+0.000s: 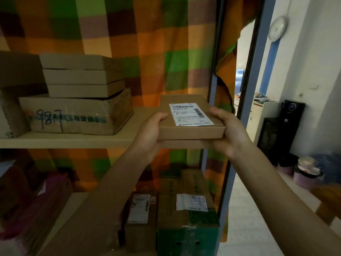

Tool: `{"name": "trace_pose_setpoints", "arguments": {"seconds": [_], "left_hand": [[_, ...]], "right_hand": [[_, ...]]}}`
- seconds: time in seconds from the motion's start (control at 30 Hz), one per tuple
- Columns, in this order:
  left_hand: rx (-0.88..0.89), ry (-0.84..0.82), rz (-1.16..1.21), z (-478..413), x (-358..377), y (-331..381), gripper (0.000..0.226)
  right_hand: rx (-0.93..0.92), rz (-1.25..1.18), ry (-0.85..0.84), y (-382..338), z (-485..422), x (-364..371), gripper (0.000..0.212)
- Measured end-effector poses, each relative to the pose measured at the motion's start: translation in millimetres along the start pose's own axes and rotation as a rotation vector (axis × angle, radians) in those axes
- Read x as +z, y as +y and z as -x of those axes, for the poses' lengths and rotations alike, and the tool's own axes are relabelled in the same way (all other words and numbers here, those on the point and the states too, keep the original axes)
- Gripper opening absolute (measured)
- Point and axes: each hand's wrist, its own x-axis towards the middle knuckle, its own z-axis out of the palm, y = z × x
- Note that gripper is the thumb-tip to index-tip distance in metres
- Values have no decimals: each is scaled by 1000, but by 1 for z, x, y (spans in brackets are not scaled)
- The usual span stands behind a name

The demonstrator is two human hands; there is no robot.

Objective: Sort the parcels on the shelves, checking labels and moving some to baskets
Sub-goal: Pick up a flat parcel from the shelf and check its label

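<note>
Presently, the upper shelf board carries three flat cardboard boxes stacked on a wide taped carton marked with handwritten blue digits. The flat rectangular parcel, of matte brown card with a white barcode label face up, is at the board's right end, over its front edge. Contact with the board cannot be told. The left hand grips its left side and the right hand its right side, thumbs on top. Below, a green-taped carton stands beside a narrow labelled box. A checked curtain hangs behind.
</note>
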Motion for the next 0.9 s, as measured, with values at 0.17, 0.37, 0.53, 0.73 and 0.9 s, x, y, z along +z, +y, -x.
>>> {"name": "trace_pose_setpoints", "arguments": {"seconds": [0.17, 0.37, 0.53, 0.73, 0.9], "left_hand": [[-82, 6, -65, -56, 6, 9, 13], [-84, 32, -122, -85, 15, 6, 25], [-76, 22, -250, -95, 11, 5, 57], [-98, 11, -211, -98, 6, 5, 18], [-44, -1, -184, -88, 6, 7, 22]], "right_hand": [[41, 101, 125, -6, -47, -5, 32], [47, 150, 182, -9, -74, -8, 20], [6, 318, 181, -9, -82, -10, 14], [-28, 377, 207, -12, -85, -12, 11], [1, 374, 188, -13, -81, -12, 34]]}}
